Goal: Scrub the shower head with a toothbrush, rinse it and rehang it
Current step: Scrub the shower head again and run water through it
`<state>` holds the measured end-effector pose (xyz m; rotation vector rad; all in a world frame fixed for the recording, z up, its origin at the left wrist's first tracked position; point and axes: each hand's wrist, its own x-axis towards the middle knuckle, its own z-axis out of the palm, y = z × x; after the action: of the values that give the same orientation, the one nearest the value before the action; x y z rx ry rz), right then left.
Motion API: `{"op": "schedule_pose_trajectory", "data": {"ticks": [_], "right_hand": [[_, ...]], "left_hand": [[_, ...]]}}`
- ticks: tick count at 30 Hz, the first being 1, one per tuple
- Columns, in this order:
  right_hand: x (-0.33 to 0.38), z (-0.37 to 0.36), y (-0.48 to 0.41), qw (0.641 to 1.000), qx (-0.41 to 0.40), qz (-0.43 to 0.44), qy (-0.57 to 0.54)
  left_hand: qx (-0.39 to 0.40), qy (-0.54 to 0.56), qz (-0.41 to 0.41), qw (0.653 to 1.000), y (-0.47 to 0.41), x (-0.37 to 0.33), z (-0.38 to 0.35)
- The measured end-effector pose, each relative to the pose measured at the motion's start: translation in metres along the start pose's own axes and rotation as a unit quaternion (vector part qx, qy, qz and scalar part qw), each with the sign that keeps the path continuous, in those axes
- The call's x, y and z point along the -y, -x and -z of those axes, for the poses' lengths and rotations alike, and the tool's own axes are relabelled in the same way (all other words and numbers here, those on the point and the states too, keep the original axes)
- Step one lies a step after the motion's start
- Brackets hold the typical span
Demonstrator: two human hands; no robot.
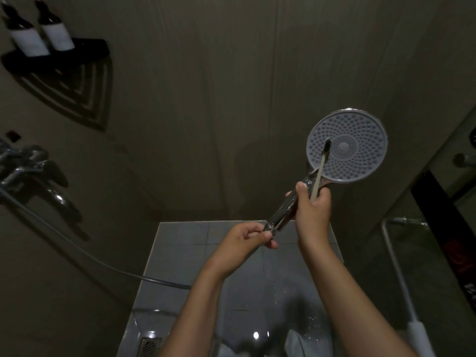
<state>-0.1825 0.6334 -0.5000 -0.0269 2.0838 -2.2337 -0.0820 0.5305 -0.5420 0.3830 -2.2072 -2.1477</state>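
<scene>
Chrome shower head (347, 146), round grey nozzle face turned toward the camera, held up in front of the beige wall, right of centre. Left hand (244, 239) closed around the lower end of its chrome handle, where the hose (85, 253) joins and trails left to the wall faucet (33, 171). Right hand (313, 210) wrapped around both the upper handle and a pale toothbrush (320, 168); dark bristle end touching the nozzle face, left of its centre. Two dark bottles (38, 32) with white labels standing on a black corner shelf (59, 57), upper left. Grey tiled floor (180, 253) below, wet, with a drain grate (149, 346) at the lower edge.
</scene>
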Motion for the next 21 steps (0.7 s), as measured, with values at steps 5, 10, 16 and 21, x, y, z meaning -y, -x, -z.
{"op": "schedule_pose_trajectory", "data": {"ticks": [5,10,16,21], "right_hand": [[-0.002,0.0,0.002,1.0,-0.002,0.011,0.013],[-0.004,0.0,0.005,0.999,0.015,0.013,0.038],[-0.003,0.0,0.006,0.999,0.016,0.01,0.03],[-0.003,0.001,0.004,0.999,0.012,0.011,0.029]], "left_hand": [[-0.113,-0.077,-0.057,0.989,-0.004,0.006,0.0],[-0.084,-0.05,-0.019,0.995,-0.003,0.01,0.0],[0.026,0.034,0.051,0.998,0.005,0.001,-0.006],[0.032,0.035,0.064,0.997,0.007,0.0,-0.006]]}}
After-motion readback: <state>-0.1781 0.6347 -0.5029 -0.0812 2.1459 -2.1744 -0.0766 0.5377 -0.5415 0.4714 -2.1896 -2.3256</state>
